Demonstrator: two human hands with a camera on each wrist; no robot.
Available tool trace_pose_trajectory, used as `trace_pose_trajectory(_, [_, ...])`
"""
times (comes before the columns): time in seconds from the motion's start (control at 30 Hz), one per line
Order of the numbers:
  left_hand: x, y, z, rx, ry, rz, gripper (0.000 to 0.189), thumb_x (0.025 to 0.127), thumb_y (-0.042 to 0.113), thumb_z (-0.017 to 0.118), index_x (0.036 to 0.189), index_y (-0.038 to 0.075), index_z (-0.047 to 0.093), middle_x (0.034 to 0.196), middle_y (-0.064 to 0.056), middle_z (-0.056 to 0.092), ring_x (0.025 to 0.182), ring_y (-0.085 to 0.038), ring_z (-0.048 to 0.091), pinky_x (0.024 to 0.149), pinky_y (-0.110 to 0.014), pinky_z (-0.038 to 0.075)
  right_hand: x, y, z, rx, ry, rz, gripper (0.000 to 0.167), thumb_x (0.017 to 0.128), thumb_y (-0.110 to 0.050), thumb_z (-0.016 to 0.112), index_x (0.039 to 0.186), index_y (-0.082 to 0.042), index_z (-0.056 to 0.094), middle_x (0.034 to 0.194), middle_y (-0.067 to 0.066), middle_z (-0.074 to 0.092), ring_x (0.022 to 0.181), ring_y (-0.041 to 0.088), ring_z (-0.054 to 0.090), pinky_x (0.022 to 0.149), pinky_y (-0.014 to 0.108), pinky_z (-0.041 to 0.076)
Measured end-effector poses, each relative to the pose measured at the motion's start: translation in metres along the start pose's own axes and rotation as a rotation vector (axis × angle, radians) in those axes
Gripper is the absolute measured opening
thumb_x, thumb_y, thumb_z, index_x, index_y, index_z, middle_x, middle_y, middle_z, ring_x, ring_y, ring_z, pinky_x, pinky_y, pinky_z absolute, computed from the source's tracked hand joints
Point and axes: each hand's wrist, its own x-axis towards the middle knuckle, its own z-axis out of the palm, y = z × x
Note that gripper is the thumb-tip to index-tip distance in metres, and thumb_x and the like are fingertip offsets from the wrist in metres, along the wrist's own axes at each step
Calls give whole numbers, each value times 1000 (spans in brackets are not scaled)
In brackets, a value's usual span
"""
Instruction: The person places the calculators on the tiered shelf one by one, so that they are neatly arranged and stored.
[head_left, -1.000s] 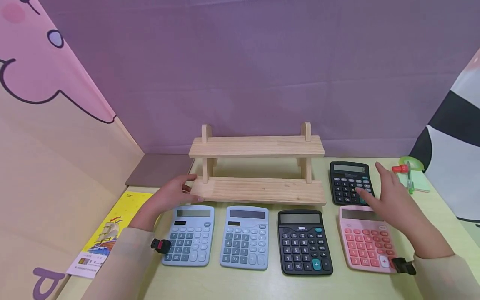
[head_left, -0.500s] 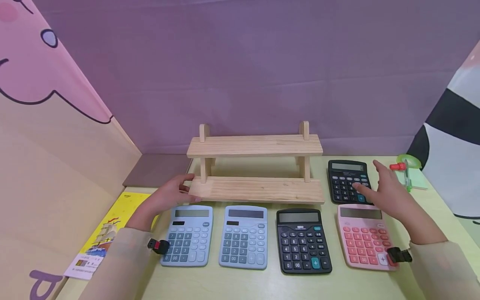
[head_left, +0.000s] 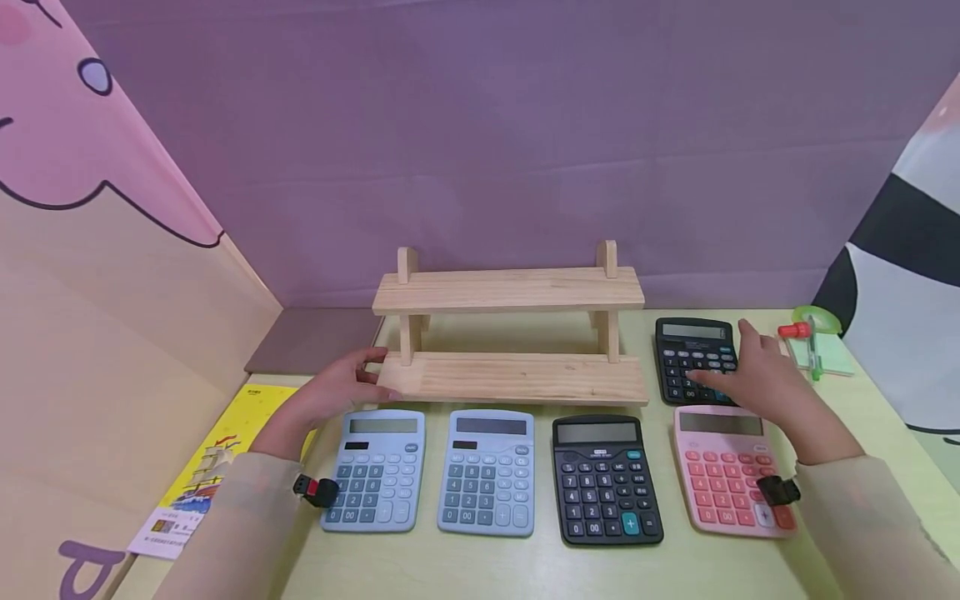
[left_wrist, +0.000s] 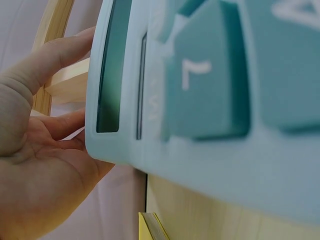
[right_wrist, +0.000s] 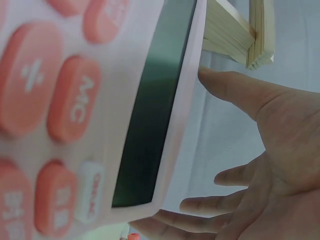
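My left hand (head_left: 341,387) holds the left end of the lower board of a two-tier wooden shelf (head_left: 517,377); its thumb lies along the front edge. In the left wrist view, a light blue calculator (left_wrist: 135,145) hides those fingertips. My right hand (head_left: 767,382) hovers around the right side of a black calculator (head_left: 693,358) at the back right, fingers spread and thumb over its keys. Whether it touches the calculator is unclear. Below that hand lies a pink calculator (head_left: 723,475), which fills much of the right wrist view.
In the front row lie two light blue calculators, including the second one (head_left: 487,475), and another black calculator (head_left: 607,483). A yellow booklet (head_left: 217,458) is at left, near a grey-brown flat panel (head_left: 315,337). Green notepaper (head_left: 834,357) and a red-capped pen (head_left: 813,350) lie at right.
My right hand has moved left, closer to the back black calculator, with its fingers drawing in toward the calculator's right edge. My left hand stays at the shelf's end.
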Motion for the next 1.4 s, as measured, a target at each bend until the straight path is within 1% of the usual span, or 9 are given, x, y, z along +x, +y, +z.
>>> trace_pose_trajectory(0.23, [2,1,0,0,1,-1,102,87,40,88,167,12,32,144,-20,61,129,-34,63,106,-43,56,3,-2,1,-26,-46,35,133,89,-61,78,161,19,1,150,57,22,129,72,40,101,79,48])
trace_pose_trajectory(0.47, [2,1,-1,-2,-4,6,101,88,40,88,167,11,32,143,-21,61,129,-35,62,105,-43,56,5,-6,3,-77,-101,84,136,91,-72,68,156,26,-1,146,60,27,128,72,43,102,74,51])
trace_pose_trajectory(0.67, [2,2,-1,-3,-4,2,101,88,39,88,167,11,32,144,-22,60,130,-36,62,105,-43,56,7,-10,5,-168,-162,101,135,90,-85,56,144,34,21,131,55,47,114,63,59,96,66,59])
trace_pose_trajectory(0.8, [3,2,-1,-7,-4,1,101,88,39,88,167,11,32,146,-22,59,131,-36,61,107,-44,56,9,-14,6,-216,-203,81,130,89,-88,52,134,33,38,122,50,56,102,55,64,92,64,60])
trace_pose_trajectory(0.9, [3,3,0,-11,-5,0,102,88,39,88,167,11,31,146,-22,59,131,-36,61,107,-44,56,10,-18,6,-240,-216,67,126,89,-89,51,130,30,46,118,46,58,96,50,65,91,63,60])
trace_pose_trajectory(1.03, [3,3,0,-16,-7,-6,102,88,39,88,168,13,31,146,-21,59,131,-35,61,108,-44,55,11,-23,7,-269,-243,83,123,87,-91,50,127,24,58,115,41,62,94,45,66,89,60,61])
trace_pose_trajectory(1.17, [2,4,0,-15,-8,-11,101,87,40,88,168,15,32,146,-20,59,130,-35,61,108,-46,54,13,-24,8,-311,-293,96,118,87,-95,42,123,15,69,118,38,66,95,42,67,86,57,61])
trace_pose_trajectory(1.3, [0,3,0,-2,-3,-6,101,88,40,87,168,15,32,146,-20,60,129,-35,61,107,-47,54,14,-25,9,-352,-333,94,119,87,-97,34,124,9,72,120,36,67,97,40,68,85,55,61])
trace_pose_trajectory(1.4, [-1,3,0,3,1,0,100,88,41,87,167,14,32,146,-20,60,130,-36,60,107,-47,54,15,-26,9,-371,-343,92,119,87,-98,34,123,8,73,117,34,68,96,39,68,83,53,61])
